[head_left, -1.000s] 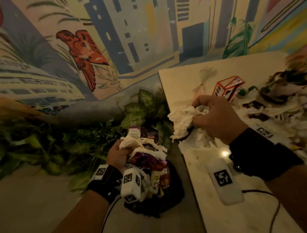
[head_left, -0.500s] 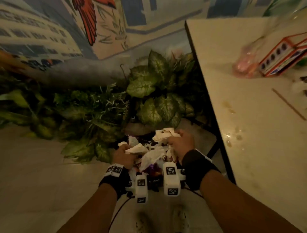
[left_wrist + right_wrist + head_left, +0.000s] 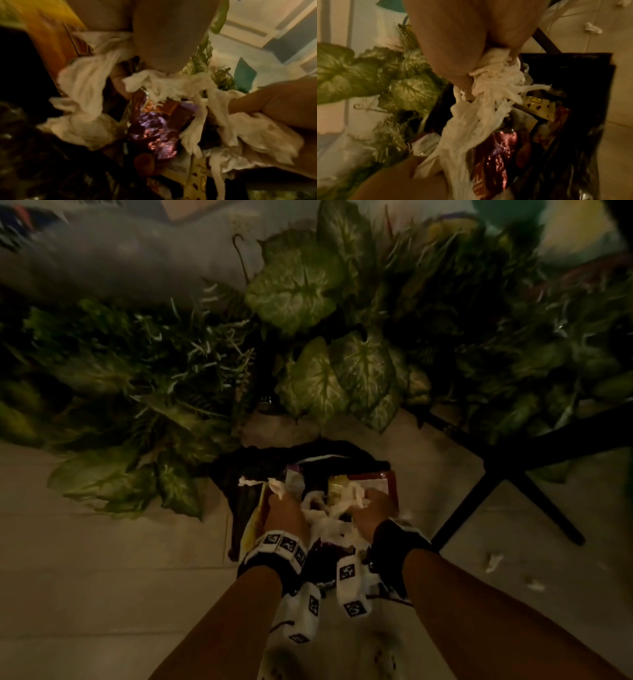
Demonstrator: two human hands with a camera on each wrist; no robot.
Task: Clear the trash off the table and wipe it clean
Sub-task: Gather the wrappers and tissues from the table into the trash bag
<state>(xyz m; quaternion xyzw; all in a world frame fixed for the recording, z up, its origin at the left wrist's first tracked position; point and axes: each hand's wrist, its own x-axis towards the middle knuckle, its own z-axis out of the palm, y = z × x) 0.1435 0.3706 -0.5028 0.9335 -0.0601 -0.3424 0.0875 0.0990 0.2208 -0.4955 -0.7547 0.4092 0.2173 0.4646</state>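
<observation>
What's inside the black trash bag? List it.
Inside the black trash bag: crumpled white tissues, gripped by the right hand and left hand, a shiny purple wrapper, a red packet and a yellow box. Anything deeper is covered.

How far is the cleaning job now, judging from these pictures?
Done: wrappers already lie in the black trash bag. In hand: the right hand and the left hand push crumpled tissues into it. Left: tissue scraps on the floor; the tabletop is out of view, so wiping cannot be judged.
</observation>
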